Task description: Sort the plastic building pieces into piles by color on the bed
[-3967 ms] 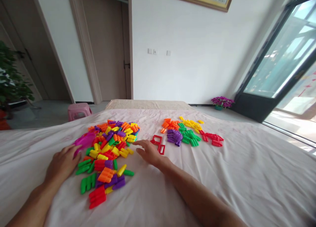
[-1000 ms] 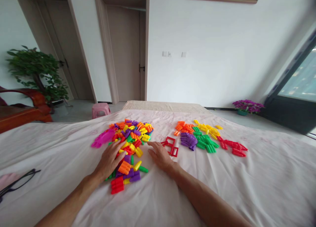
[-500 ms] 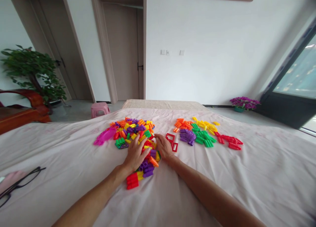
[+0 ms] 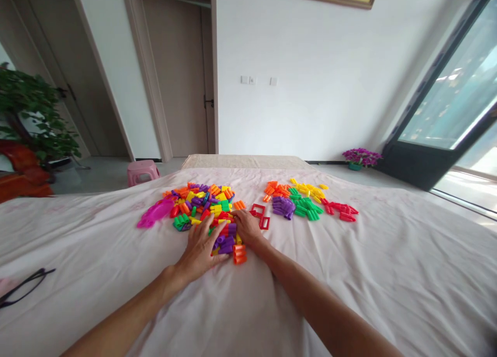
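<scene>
A mixed pile of bullet-shaped plastic building blocks (image 4: 204,195) in red, yellow, purple, orange and green lies on the pale bed sheet (image 4: 186,315). My left hand (image 4: 200,247) rests with spread fingers against its near left side, thumb by the purple blocks (image 4: 225,244). Cupped around its right side, my right hand (image 4: 248,228) has its fingertips among red and yellow pieces, and no block is gripped. Between the hands, an orange block (image 4: 239,254) lies at the near edge. Red rectangular frames (image 4: 258,212) lie just beyond my right hand.
Right of the pile are blocks grouped by colour: orange (image 4: 277,189), purple (image 4: 283,207), green (image 4: 308,209), yellow (image 4: 308,189) and red (image 4: 341,210). A magenta plastic piece (image 4: 156,212) lies at left. Black glasses (image 4: 29,284) are nearer. A pink stool (image 4: 143,172) stands beyond.
My left hand has moved nearer, to the pile's near edge. The red and yellow blocks there are no longer visible, and an orange block shows in front. The view has shifted right.
</scene>
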The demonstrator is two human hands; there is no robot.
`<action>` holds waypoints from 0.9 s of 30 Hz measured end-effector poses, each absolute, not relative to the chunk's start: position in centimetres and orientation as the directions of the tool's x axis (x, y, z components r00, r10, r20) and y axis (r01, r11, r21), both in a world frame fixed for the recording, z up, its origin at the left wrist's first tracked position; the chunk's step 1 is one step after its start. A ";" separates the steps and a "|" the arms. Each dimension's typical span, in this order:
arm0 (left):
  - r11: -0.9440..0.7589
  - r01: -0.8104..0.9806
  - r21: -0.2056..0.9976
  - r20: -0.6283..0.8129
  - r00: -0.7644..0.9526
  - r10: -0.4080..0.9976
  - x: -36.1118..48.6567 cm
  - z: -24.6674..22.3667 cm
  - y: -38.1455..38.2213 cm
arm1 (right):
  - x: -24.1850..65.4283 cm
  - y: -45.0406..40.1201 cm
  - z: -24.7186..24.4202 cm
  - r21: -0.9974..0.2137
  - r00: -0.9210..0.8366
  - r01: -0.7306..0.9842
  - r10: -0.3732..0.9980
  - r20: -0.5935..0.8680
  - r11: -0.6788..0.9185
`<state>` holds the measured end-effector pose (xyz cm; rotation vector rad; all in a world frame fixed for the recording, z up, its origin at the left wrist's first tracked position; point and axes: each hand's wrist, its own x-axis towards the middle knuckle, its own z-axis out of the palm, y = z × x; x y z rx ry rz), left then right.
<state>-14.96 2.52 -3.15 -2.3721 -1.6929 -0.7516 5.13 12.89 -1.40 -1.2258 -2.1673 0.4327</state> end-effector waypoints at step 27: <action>0.112 0.964 0.242 0.504 -0.223 0.835 -24.9 -3.1 5.0 | 8.3 11.4 2.1 -0.490 -0.504 0.693 0.842 0.194 0.528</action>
